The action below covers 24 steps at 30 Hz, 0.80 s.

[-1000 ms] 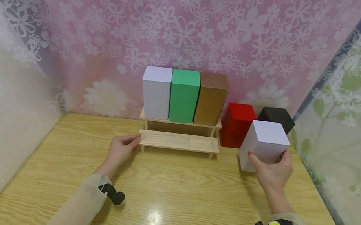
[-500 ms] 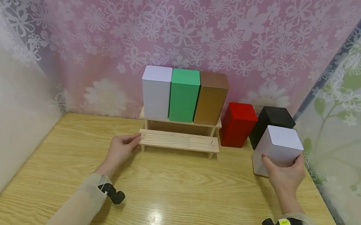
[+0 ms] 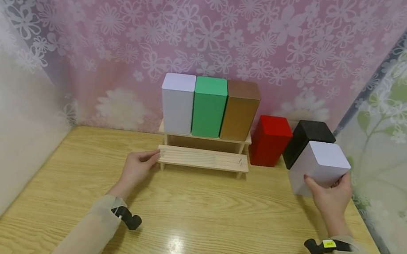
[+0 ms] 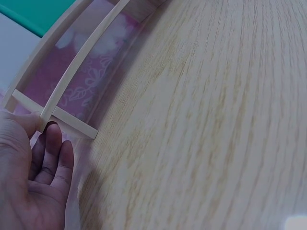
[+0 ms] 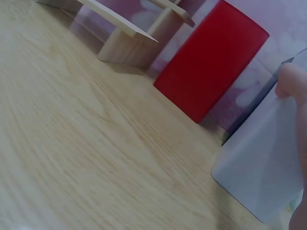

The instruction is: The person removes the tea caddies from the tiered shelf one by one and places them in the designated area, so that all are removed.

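Note:
On the right of the head view, my right hand [image 3: 330,201] grips a white box [image 3: 329,154], thumb on its left side. The box stands upright, close to the table surface, and overlaps part of a black box [image 3: 315,130] behind it. In the right wrist view the thumb presses on the pale face of the same white box [image 5: 261,158]. My left hand [image 3: 136,170] pinches the left end of the lower tier of a two-tier wooden stand [image 3: 202,159]. The left wrist view has thumb and fingertips at that thin wooden edge, the other fingers curled below.
Along the upper tier stand a second white box [image 3: 177,107], a green box [image 3: 208,110] and a brown box [image 3: 240,113], side by side. A red box [image 3: 270,142] stands on the table [image 3: 189,214] between the stand and the black box. Floral curtains hang behind and at the sides.
My right hand has carried the white box to the right, away from the red box and over in front of the black one. My left hand stays at the stand's end.

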Each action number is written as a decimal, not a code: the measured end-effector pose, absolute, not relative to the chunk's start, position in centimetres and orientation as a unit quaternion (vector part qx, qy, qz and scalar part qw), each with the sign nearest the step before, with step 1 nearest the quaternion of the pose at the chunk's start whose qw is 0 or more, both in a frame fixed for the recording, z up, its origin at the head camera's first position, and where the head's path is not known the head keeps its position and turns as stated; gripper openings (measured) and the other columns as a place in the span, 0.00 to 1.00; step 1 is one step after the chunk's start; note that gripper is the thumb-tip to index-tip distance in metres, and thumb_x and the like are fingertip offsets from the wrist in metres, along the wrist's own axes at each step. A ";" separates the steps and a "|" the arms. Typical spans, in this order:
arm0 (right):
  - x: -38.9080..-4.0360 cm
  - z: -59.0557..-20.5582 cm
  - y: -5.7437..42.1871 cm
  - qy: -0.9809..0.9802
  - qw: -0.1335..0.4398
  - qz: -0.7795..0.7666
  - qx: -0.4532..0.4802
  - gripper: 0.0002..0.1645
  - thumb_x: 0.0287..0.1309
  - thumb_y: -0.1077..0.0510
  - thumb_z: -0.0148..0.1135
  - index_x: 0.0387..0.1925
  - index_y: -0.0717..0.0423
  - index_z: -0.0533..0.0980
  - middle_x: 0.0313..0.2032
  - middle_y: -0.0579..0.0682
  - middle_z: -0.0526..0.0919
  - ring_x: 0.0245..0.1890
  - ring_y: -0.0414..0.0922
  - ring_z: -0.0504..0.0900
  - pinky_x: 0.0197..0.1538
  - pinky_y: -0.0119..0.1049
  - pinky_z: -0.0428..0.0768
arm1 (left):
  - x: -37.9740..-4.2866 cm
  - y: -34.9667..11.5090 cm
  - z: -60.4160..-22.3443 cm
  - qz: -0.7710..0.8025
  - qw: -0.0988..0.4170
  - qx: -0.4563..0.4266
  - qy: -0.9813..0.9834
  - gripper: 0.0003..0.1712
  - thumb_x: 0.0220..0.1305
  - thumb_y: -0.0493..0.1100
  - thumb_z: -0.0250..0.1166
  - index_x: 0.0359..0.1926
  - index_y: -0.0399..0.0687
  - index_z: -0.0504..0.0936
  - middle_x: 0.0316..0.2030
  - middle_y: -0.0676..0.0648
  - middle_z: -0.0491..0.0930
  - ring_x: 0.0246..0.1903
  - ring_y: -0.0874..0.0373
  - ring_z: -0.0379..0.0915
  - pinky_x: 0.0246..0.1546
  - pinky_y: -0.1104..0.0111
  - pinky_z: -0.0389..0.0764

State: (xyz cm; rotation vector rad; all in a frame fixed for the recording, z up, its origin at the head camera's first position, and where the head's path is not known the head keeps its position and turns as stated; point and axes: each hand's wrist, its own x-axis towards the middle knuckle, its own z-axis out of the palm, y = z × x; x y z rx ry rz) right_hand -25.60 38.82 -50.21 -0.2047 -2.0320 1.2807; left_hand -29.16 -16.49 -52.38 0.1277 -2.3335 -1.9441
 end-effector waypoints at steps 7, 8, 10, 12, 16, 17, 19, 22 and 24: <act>-26.1 -49.8 39.7 -0.810 0.303 0.492 -0.098 0.49 0.48 0.62 0.83 0.70 0.52 0.70 0.57 0.42 0.76 0.56 0.39 0.74 0.56 0.32 0.74 | -29.1 -16.4 -52.4 -0.630 0.059 0.032 -0.774 0.17 0.74 0.43 0.71 0.58 0.41 0.89 0.52 0.39 0.88 0.43 0.50 0.88 0.39 0.71 0.87; -26.1 -49.7 39.8 -0.811 0.298 0.494 -0.101 0.49 0.48 0.62 0.83 0.71 0.51 0.70 0.58 0.44 0.76 0.56 0.40 0.74 0.57 0.33 0.74 | -29.1 -16.4 -52.4 -0.630 0.059 0.032 -0.774 0.17 0.74 0.43 0.71 0.58 0.41 0.89 0.52 0.39 0.88 0.43 0.50 0.88 0.39 0.71 0.87; -26.1 -49.7 39.9 -0.811 0.289 0.498 -0.104 0.49 0.49 0.61 0.83 0.72 0.48 0.69 0.60 0.46 0.76 0.58 0.41 0.74 0.58 0.34 0.74 | -29.0 -16.3 -52.3 -0.632 0.057 0.033 -0.772 0.17 0.74 0.44 0.71 0.58 0.41 0.89 0.53 0.40 0.88 0.43 0.50 0.88 0.40 0.70 0.87; -26.1 -49.6 39.9 -0.812 0.284 0.500 -0.105 0.49 0.50 0.60 0.82 0.73 0.47 0.69 0.61 0.47 0.75 0.59 0.42 0.74 0.59 0.34 0.74 | -29.0 -16.3 -52.2 -0.635 0.053 0.033 -0.770 0.17 0.74 0.43 0.71 0.58 0.41 0.89 0.53 0.40 0.87 0.43 0.50 0.88 0.42 0.68 0.88; -25.8 -49.5 40.1 -0.817 0.270 0.499 -0.109 0.50 0.52 0.59 0.82 0.74 0.47 0.67 0.63 0.49 0.75 0.60 0.43 0.74 0.61 0.35 0.74 | -28.9 -16.3 -52.1 -0.637 0.050 0.034 -0.769 0.16 0.74 0.42 0.71 0.58 0.41 0.89 0.54 0.40 0.87 0.43 0.50 0.88 0.44 0.65 0.88; -25.7 -49.5 40.1 -0.819 0.265 0.498 -0.109 0.50 0.53 0.58 0.82 0.74 0.47 0.66 0.63 0.49 0.74 0.61 0.43 0.73 0.61 0.35 0.74 | -28.9 -16.3 -52.1 -0.635 0.050 0.033 -0.770 0.16 0.74 0.42 0.71 0.58 0.41 0.89 0.54 0.40 0.87 0.44 0.50 0.88 0.44 0.65 0.88; -25.6 -49.3 40.2 -0.822 0.251 0.499 -0.109 0.52 0.55 0.56 0.82 0.76 0.48 0.63 0.66 0.51 0.72 0.64 0.45 0.72 0.66 0.37 0.72 | -28.8 -16.1 -51.8 -0.634 0.049 0.035 -0.771 0.16 0.74 0.42 0.71 0.58 0.41 0.89 0.54 0.39 0.87 0.45 0.46 0.88 0.46 0.61 0.88; -25.4 -48.7 40.3 -0.814 0.242 0.518 -0.106 0.56 0.56 0.56 0.81 0.80 0.48 0.59 0.70 0.53 0.69 0.69 0.46 0.68 0.73 0.39 0.66 | -28.8 -16.2 -51.8 -0.630 0.049 0.033 -0.774 0.16 0.74 0.43 0.70 0.58 0.41 0.89 0.55 0.39 0.87 0.46 0.45 0.88 0.46 0.62 0.88; -25.2 -48.0 40.4 -0.807 0.238 0.530 -0.105 0.60 0.58 0.57 0.80 0.83 0.49 0.53 0.75 0.55 0.64 0.74 0.47 0.63 0.78 0.40 0.60 | -28.8 -16.3 -51.8 -0.630 0.049 0.034 -0.774 0.16 0.74 0.43 0.71 0.58 0.40 0.89 0.54 0.39 0.87 0.45 0.45 0.88 0.46 0.61 0.88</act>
